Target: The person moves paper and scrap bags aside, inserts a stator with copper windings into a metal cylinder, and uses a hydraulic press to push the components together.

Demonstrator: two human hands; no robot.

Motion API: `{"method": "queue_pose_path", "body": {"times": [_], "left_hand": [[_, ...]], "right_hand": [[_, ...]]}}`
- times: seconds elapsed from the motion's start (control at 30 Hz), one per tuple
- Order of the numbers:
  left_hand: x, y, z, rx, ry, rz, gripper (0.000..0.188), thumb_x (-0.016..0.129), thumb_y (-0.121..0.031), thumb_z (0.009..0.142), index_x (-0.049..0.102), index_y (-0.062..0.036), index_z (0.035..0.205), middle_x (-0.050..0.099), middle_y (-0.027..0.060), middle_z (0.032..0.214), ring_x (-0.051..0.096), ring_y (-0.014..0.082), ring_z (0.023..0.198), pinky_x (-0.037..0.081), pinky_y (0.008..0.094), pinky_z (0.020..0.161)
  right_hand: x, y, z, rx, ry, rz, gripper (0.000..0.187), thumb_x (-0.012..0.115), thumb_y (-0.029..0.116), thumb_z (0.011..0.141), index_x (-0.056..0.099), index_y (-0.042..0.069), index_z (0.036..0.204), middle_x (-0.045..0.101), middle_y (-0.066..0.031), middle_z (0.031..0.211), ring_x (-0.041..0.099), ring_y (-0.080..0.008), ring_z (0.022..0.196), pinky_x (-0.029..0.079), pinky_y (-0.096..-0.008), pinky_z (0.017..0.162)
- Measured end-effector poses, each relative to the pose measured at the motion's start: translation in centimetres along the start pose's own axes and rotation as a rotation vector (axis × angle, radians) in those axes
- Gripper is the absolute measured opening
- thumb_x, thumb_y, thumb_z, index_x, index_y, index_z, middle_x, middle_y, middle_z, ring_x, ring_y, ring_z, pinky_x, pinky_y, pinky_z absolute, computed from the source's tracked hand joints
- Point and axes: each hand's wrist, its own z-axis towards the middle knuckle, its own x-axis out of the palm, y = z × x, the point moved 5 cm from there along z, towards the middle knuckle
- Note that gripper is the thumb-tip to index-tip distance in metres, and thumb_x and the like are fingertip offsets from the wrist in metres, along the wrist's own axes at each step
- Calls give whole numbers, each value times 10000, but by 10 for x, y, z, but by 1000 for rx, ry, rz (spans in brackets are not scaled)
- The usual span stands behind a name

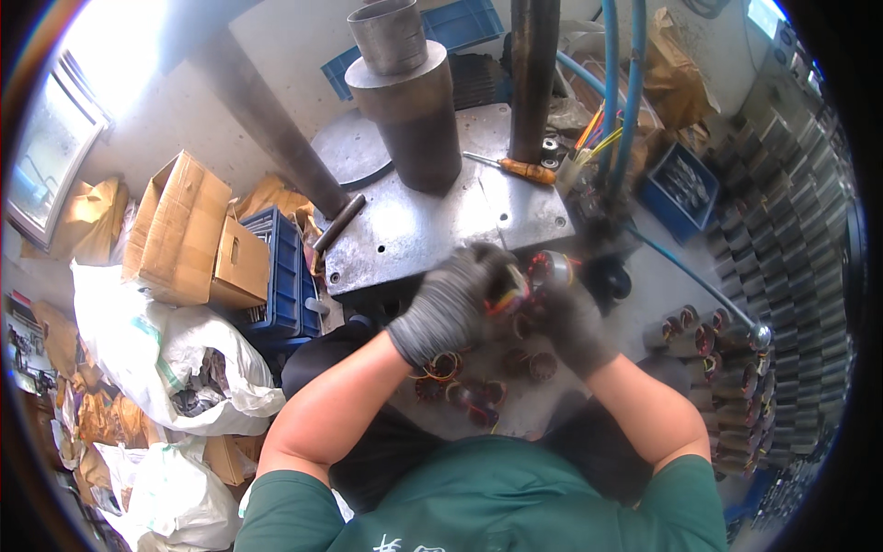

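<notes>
Both my hands wear grey gloves and meet in front of the press bed, smeared by motion. My left hand (452, 296) is closed, with coloured wires (511, 296) showing at its fingertips. My right hand (578, 324) closes round a motor stator (552, 268), a short silvery cylinder with red windings at its open end. Whether the wires belong to that stator cannot be made out. Below my hands, between my legs, several wound stators (478, 397) with coloured leads lie on the floor.
The metal press bed (423, 241) carries a stepped steel cylinder (409, 110), a wooden-handled screwdriver (520, 168) and a short bar (340, 221). Cardboard boxes (179, 230), a blue crate (285, 276) and white sacks (184, 359) stand left. Stacked metal sleeves (782, 230) line the right.
</notes>
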Motion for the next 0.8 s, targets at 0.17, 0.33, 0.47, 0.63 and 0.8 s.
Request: {"method": "queue_pose_path", "body": {"times": [0.17,0.33,0.47,0.63,0.8], "left_hand": [[-41,90,15,-146,-306,116,675,889,-160,717,574,-16,1296,671,178,1169,662,299,1132,552,394,983],[-63,144,18,-347,-256,400,688,848,-176,725,605,-73,1360,642,203,1271,624,393,1172,523,469,1025],[-65,128,16,-226,-469,658,657,819,-216,766,608,-114,1379,588,207,1372,578,404,1237,509,478,1040],[-34,46,12,104,-322,10,852,903,-92,710,523,-124,1471,546,190,1390,550,378,1301,484,449,1094],[4,3,9,291,-193,-136,1072,979,-118,644,418,-111,1558,507,204,1437,561,375,1318,491,430,1127]], "right_hand": [[-16,3,19,-79,34,-56,381,716,444,938,652,177,1202,698,14,931,626,-92,634,499,-266,533],[11,25,3,-115,103,41,426,617,542,983,670,173,1189,712,19,899,580,-100,528,476,-289,471],[14,30,-3,106,148,286,475,562,574,998,672,161,1206,730,3,918,574,-109,517,471,-294,462],[22,33,-5,241,314,444,556,507,607,998,676,142,1252,743,-30,981,568,-125,513,457,-300,440],[26,27,0,126,296,324,573,511,593,997,657,140,1315,742,-60,1080,561,-150,534,442,-296,431]]}}
